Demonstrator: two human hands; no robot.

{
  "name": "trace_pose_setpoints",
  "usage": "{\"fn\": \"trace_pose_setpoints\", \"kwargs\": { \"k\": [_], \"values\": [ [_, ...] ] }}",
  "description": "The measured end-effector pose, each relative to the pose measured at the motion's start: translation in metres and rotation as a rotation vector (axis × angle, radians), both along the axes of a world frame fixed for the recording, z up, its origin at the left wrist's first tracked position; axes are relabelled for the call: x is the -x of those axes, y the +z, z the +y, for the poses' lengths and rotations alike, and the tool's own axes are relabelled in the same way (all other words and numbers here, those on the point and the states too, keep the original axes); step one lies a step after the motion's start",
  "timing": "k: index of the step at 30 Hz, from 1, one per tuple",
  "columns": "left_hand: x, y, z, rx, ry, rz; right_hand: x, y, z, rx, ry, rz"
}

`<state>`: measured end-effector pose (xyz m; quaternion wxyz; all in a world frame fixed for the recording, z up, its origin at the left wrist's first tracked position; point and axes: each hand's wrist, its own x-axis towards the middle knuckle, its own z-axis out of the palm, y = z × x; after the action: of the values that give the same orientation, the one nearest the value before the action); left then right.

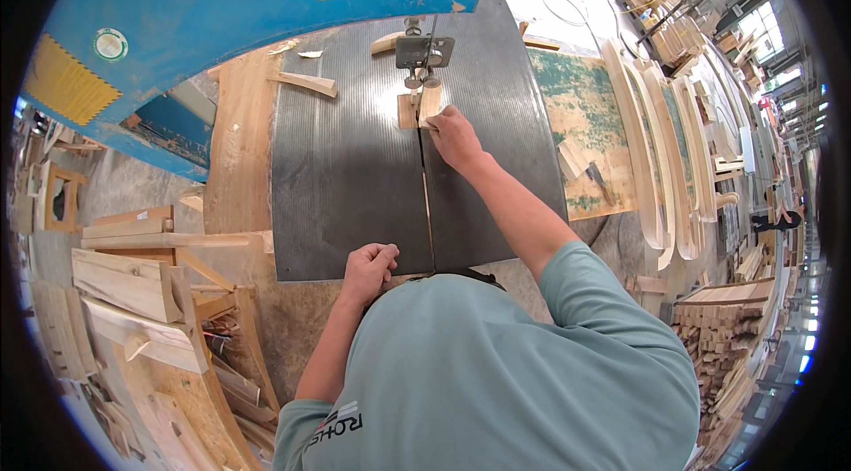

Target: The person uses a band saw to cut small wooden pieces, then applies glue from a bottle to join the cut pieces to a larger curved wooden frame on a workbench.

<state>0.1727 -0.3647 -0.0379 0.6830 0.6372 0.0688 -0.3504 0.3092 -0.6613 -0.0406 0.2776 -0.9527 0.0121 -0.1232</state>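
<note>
I find the small, pale, squared wooden block (431, 101) at the far middle of the dark grey, finely ridged metal table (341, 170), beneath the round silver metal guides (422, 80) and just beside the light brown wooden insert (407, 111). The right hand (455, 136) has it by the near end, thumb and fingertips drawn together; I take that grip as a way of steering the block from behind while the knuckles stay to the side of the blade line.

The left hand (370, 271) hangs well apart, at the table's near edge, fingers curled in and thumb against the forefinger, with nothing visible in its grasp. I judge it is parked there to be clear of the cutting point. Its palm is turned from me, and I cannot tell whether it touches the edge.

The long, thin, dark slot (427, 205) runs from the block toward the person, presumably so that a blade can be fitted. Above, the big blue painted machine housing (222, 1) overhangs the table, its top cut off.

What I cannot make out is where blade meets wood: the guides and fingers crowd that spot. The sage-green shirt (496, 365) hides the floor beneath, and the stacked timber (722, 338) at right smears toward the rim.
</note>
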Motion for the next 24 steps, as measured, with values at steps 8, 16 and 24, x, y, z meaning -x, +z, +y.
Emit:
{"fn": "trace_pose_setpoints", "kwargs": {
  "k": [8, 16, 24],
  "values": [
    [0.001, 0.005, 0.0, -0.007, 0.0, 0.017, 0.003, 0.001, 0.0, 0.008, 0.016, 0.008],
    [0.002, 0.005, 0.001, 0.0, 0.008, -0.004, 0.009, 0.012, 0.006, -0.002, 0.015, 0.018],
    [0.003, 0.001, 0.002, 0.001, 0.003, -0.005, 0.022, 0.018, 0.01, -0.051, 0.038, 0.042]
  ]
}}
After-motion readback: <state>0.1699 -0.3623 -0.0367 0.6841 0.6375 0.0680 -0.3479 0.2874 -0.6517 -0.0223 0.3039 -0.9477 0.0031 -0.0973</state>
